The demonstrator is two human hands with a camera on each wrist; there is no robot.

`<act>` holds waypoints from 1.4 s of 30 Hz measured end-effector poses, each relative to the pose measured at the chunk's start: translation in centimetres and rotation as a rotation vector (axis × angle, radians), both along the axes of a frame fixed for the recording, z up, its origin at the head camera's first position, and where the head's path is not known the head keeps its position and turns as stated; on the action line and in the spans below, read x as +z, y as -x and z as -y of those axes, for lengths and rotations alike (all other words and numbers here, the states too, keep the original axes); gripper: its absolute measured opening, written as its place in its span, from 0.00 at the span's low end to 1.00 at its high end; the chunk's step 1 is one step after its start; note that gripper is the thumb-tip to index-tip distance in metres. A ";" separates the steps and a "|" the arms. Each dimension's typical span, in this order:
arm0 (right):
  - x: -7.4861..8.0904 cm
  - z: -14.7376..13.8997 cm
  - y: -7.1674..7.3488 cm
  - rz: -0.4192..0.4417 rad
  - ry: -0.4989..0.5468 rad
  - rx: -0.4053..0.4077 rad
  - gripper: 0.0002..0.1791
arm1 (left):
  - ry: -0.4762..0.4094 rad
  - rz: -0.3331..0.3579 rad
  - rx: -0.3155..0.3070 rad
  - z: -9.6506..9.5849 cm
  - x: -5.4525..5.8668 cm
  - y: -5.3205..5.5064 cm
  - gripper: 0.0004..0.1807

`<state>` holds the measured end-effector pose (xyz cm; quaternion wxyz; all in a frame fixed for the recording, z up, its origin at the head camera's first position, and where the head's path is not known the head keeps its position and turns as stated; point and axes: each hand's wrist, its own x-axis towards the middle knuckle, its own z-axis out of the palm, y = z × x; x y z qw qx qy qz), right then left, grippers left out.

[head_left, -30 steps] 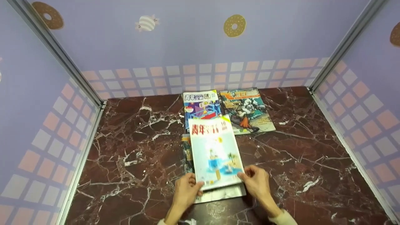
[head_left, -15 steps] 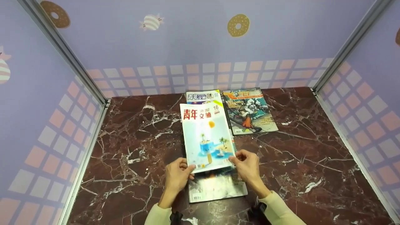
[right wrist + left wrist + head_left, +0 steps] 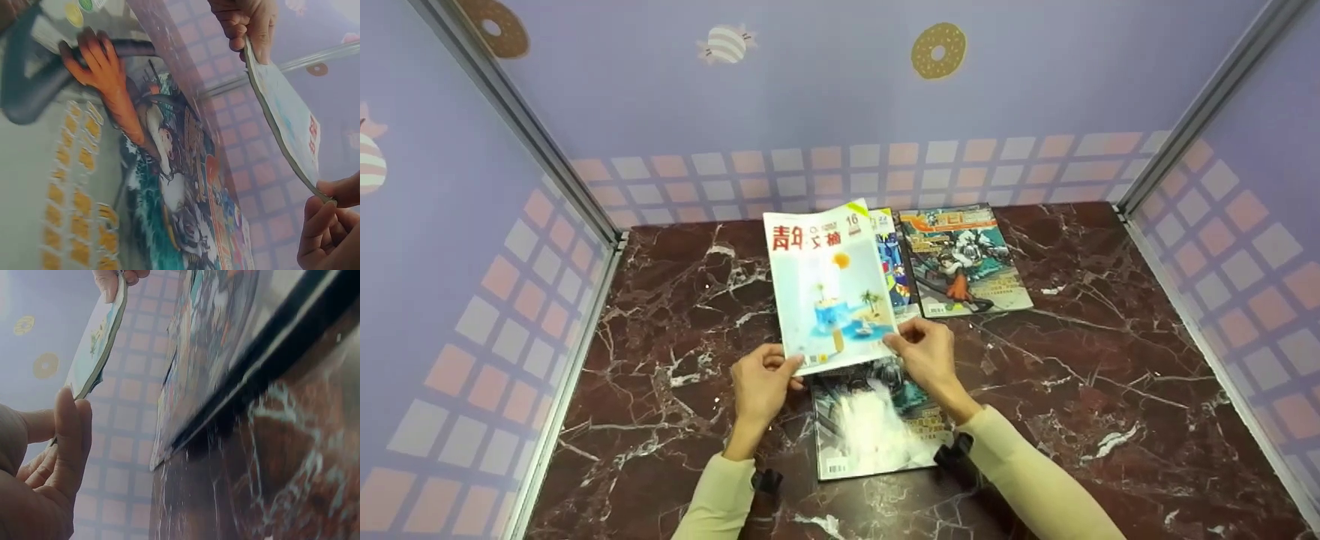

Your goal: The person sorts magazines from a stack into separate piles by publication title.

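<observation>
Shifted far and left, the island-cover magazine [image 3: 832, 300], near corners pinched by left hand [image 3: 761, 380] and right hand [image 3: 928, 356], is aloft, not set down; it partly hides the blue magazine [image 3: 897, 274], baring more of the near magazine [image 3: 877, 435].

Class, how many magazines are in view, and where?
4: one magazine held in the left hand and right hand; a second partly hidden behind it; a third at back right; a fourth lying at front centre. More may be hidden underneath.
</observation>
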<state>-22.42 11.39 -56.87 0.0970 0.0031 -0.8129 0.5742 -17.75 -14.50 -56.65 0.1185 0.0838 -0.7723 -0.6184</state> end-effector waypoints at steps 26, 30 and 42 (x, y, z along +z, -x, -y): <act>0.2 9.2 8.0 0.103 -0.027 0.074 0.06 | 0.199 0.033 0.117 8.2 -0.9 7.5 0.11; -0.1 10.7 9.3 0.123 -0.056 0.096 0.06 | 0.264 0.035 0.115 9.6 -1.0 9.1 0.11; -6.1 14.6 14.8 0.144 -0.185 0.158 0.30 | 0.427 0.095 0.118 12.6 -3.2 12.0 0.07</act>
